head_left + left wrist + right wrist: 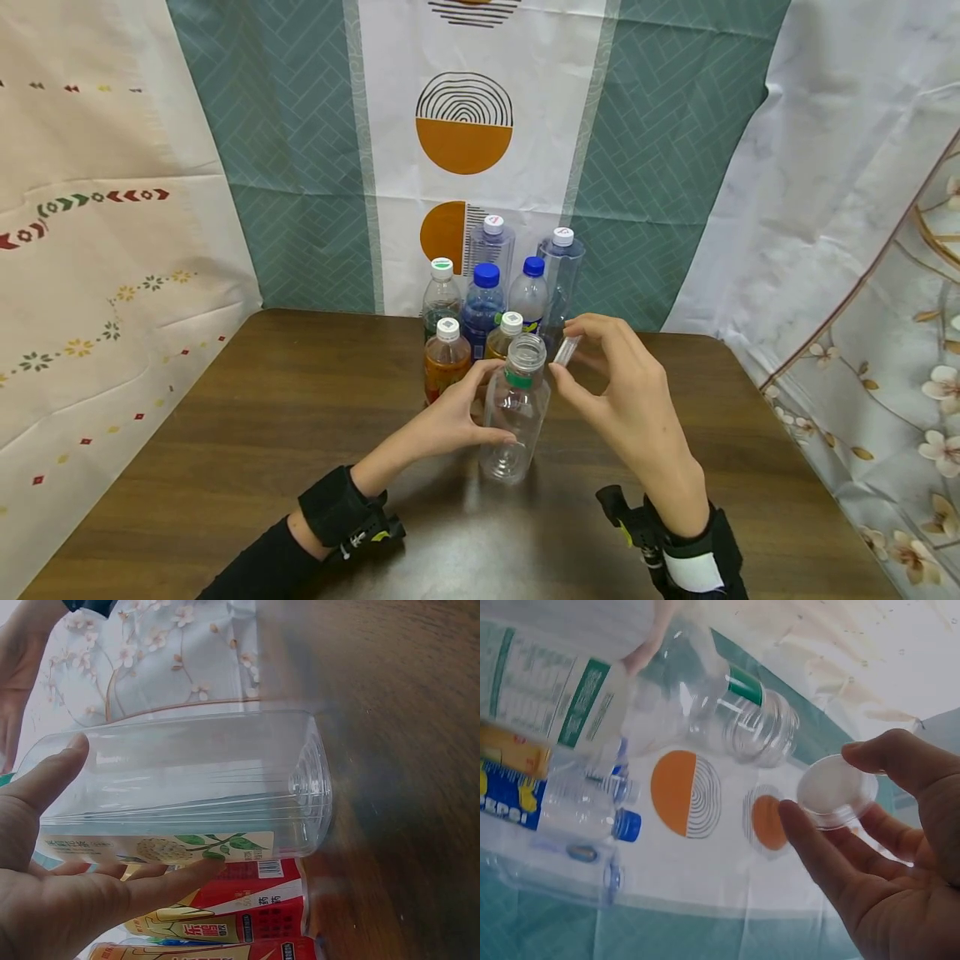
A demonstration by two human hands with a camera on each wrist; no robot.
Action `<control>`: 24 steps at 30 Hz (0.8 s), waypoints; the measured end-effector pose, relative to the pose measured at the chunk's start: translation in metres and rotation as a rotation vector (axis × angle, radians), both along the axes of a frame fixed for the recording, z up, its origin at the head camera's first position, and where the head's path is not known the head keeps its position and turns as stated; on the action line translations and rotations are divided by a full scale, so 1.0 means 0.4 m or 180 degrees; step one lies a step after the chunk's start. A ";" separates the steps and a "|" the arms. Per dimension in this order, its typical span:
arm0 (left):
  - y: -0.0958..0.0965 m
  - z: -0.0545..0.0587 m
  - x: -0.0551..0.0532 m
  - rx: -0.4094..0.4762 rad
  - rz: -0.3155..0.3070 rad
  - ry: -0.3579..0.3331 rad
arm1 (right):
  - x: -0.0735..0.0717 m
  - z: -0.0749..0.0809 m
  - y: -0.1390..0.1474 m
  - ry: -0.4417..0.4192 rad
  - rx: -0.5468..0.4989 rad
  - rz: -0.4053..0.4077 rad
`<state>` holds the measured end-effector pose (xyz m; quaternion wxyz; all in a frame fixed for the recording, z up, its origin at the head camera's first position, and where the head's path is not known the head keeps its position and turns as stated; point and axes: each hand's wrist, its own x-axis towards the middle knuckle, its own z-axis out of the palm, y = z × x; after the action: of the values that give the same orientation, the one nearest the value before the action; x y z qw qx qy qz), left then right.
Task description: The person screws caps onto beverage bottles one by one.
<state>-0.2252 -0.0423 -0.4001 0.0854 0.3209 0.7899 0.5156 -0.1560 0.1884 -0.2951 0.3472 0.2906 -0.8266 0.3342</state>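
Note:
A clear, wide-mouthed plastic bottle [517, 425] stands upright on the table, uncapped, with a green ring at its neck. My left hand [457, 417] grips its body from the left, thumb on the near side; in the left wrist view a printed label [187, 846] shows under the fingers. My right hand [630, 400] pinches a round, clear-rimmed cap [837, 791] by its edge, just right of the bottle's mouth [527, 352] and apart from it. In the right wrist view the cap's whitish face shows between thumb and fingers.
Several bottles crowd behind the clear one: an amber one with a white cap [447, 360], blue-capped ones [483, 308] and tall clear ones [562, 271]. They stand on a brown wooden table [300, 417]. A patterned cloth [465, 50] hangs behind.

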 end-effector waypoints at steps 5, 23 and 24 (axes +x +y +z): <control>-0.001 0.001 0.002 0.0013 -0.0009 -0.0021 | -0.015 -0.001 -0.020 0.0132 -0.0217 0.0092; -0.003 0.001 -0.001 -0.0007 -0.0040 -0.0034 | -0.088 -0.059 -0.057 -0.0101 -0.0645 0.0411; -0.002 0.001 -0.001 -0.0005 -0.0041 -0.0031 | -0.090 -0.061 -0.057 -0.0110 -0.0652 0.0408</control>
<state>-0.2257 -0.0431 -0.3998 0.0929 0.3234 0.7878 0.5159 -0.1919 0.1656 -0.3195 0.3387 0.3000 -0.7738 0.4433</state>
